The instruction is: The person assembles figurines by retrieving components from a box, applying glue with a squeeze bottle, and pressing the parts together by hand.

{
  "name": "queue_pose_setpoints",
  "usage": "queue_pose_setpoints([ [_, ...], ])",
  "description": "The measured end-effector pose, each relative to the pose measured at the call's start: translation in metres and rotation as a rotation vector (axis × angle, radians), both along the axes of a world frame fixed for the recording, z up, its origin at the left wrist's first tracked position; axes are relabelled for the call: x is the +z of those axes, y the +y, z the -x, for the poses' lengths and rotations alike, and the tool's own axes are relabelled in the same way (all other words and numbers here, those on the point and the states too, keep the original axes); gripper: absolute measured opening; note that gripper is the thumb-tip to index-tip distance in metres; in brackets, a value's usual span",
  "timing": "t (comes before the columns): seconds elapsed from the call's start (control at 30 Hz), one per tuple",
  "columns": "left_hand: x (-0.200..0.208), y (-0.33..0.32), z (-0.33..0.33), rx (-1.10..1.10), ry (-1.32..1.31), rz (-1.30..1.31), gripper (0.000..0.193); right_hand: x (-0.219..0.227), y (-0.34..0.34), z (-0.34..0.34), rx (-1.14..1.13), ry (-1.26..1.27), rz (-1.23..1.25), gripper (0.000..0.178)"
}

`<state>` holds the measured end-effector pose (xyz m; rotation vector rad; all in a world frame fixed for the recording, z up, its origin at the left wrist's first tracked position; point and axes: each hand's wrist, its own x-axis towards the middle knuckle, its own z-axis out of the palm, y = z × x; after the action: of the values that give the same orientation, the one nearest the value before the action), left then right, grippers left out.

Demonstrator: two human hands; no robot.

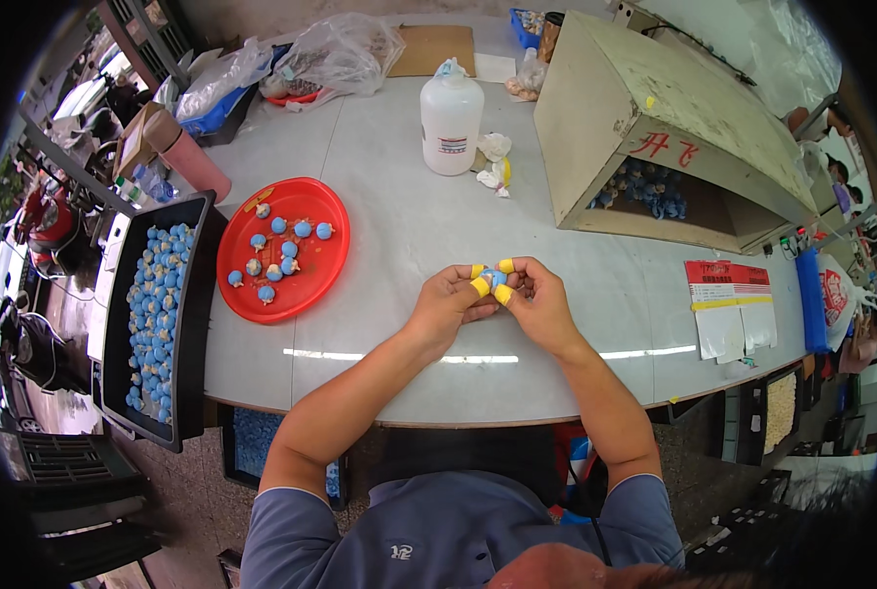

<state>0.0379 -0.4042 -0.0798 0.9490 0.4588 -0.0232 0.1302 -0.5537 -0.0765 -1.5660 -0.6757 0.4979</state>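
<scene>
Left hand: the left hand point(450, 299) is closed around a small blue piece point(498, 279), pinched between fingertips that wear yellow finger cots point(480, 286).
Right hand: the right hand point(539, 299) is closed on the same small blue piece from the other side, its covered fingertips touching those of the left hand.
Held piece: it is held just above the counter point(399, 196), to the right of the red tray point(281, 248) and nearer the body; little of it is seen between the fingers, so its exact shape cannot be told.
Step in hand: fine fingertip work on the piece appears to be in hand. It is best done with the piece kept pinched on the cots, the pressure kept light and even, and both wrists held close so the piece is not dropped.
Pose: both forearms are brought in from the lower edge and angled inward, the wrists meeting over the counter, the knuckles turned up.
Red tray: a round tray on which a scatter of similar blue pieces is laid.
Black bin point(159, 324): set just left of the red tray, hanging past the counter edge, filled with many blue pieces.
White bottle point(451, 118): stood upright beyond and to the right of the red tray.
Cardboard box point(654, 128): laid on its side far right of the red tray, more blue pieces seen inside.
</scene>
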Motion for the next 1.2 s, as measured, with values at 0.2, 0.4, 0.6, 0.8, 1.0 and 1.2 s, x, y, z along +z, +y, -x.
queue_pose_setpoints([
  [0.2,0.003,0.001,0.0,-0.012,-0.02,0.15,0.026,-0.005,-0.007,-0.014,-0.001,-0.066,0.007,0.024],
  [0.4,-0.004,0.003,-0.002,-0.064,-0.07,0.149,0.024,0.012,-0.01,-0.013,0.067,-0.103,-0.002,0.025],
  [0.6,-0.007,0.002,-0.002,-0.07,-0.066,0.171,0.024,0.021,-0.014,-0.014,0.063,-0.324,0.048,0.026],
  [0.8,-0.009,0.002,-0.001,-0.08,-0.079,0.133,0.026,0.023,-0.017,-0.016,0.095,-0.383,0.062,0.027],
  [1.0,-0.01,0.0,-0.002,-0.079,-0.096,0.088,0.023,0.024,-0.019,-0.017,0.115,-0.394,0.084,0.025],
  [1.2,-0.01,-0.002,-0.001,-0.064,-0.123,0.059,0.024,0.024,-0.019,-0.017,0.119,-0.422,0.11,0.024],
])
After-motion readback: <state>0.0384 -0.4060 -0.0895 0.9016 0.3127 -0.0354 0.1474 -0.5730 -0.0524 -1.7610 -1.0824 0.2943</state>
